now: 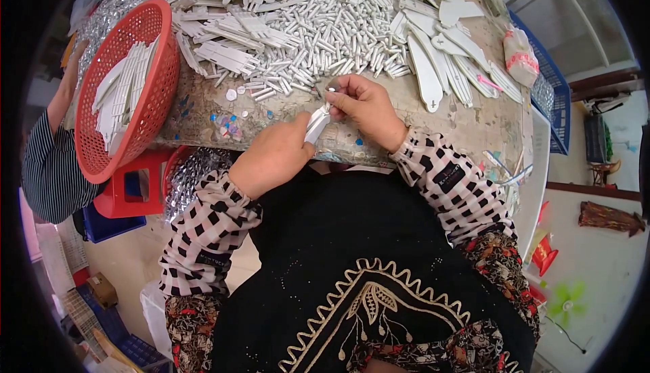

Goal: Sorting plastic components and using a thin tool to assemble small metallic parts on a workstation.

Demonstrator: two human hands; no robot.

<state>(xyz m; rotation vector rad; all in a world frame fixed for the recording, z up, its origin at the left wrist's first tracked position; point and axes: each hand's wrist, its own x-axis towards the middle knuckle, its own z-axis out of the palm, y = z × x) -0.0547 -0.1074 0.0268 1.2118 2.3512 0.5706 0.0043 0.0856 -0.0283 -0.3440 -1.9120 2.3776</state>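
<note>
My left hand (274, 156) is closed round a slim white plastic piece (316, 126) with its tip pointing up and right. At that tip my right hand (369, 110) pinches a small white part (331, 91), its exact shape partly hidden by the fingers. Both hands meet just above the table's near edge. Beyond them lies a heap of short white plastic pegs (325, 38). Flat, leaf-shaped white plastic pieces (424, 75) are piled to the right, and slatted white plastic pieces (227, 57) to the left.
A red perforated basket (161, 82) holding white slatted pieces stands at the left on a red stool (125, 193). Another person's striped sleeve (51, 163) is beyond it. A blue crate (558, 95) and a white packet (520, 58) sit at the right of the worn table (264, 112).
</note>
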